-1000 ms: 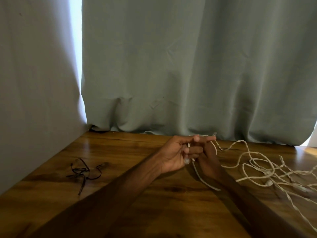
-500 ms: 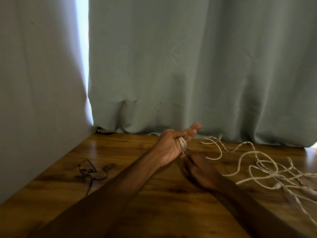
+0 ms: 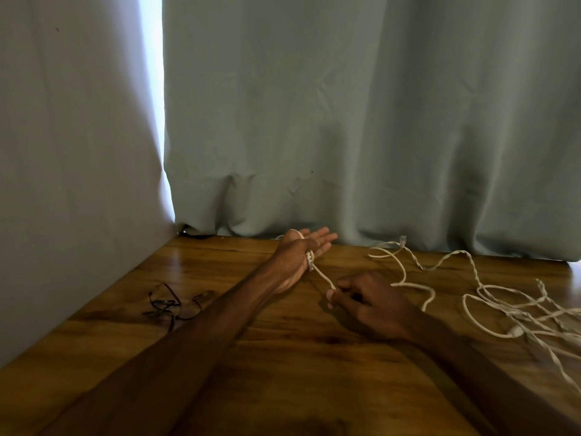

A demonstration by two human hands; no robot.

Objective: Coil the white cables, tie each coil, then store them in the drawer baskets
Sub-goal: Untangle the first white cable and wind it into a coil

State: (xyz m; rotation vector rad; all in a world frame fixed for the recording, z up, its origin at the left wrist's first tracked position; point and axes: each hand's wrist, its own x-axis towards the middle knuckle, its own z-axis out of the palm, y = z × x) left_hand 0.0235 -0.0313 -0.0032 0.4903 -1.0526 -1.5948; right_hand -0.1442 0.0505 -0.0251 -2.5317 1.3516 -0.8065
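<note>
Farthest left, at about 8 o'clock from the left hand, a thin black cord (image 3: 169, 305) lies in a loose tangle on the glossy, brown wood-grain tabletop (image 3: 283, 366). The left hand (image 3: 298, 253) is held out near the far edge with its fingers straight and together, pointing toward 2 o'clock. The white cable (image 3: 323, 276) is wound in a turn round this hand, and a small pale plug (image 3: 310, 261) hangs at the palm side; whether the thumb presses it cannot be made out. From there a single taut strand runs toward 4 o'clock to the right hand (image 3: 367, 302), which rests knuckles up on the wood and pinches the strand between thumb and fingertips. The two hands are apart, joined only by that strand. The rest of the cable trails off toward 3 o'clock from the right hand, a slim, twisted, cream-coloured line lying in open loops and a slack heap near the right edge. A grey-green curtain (image 3: 361, 127) of soft, creased fabric hangs behind, its hem touching the tabletop.
</note>
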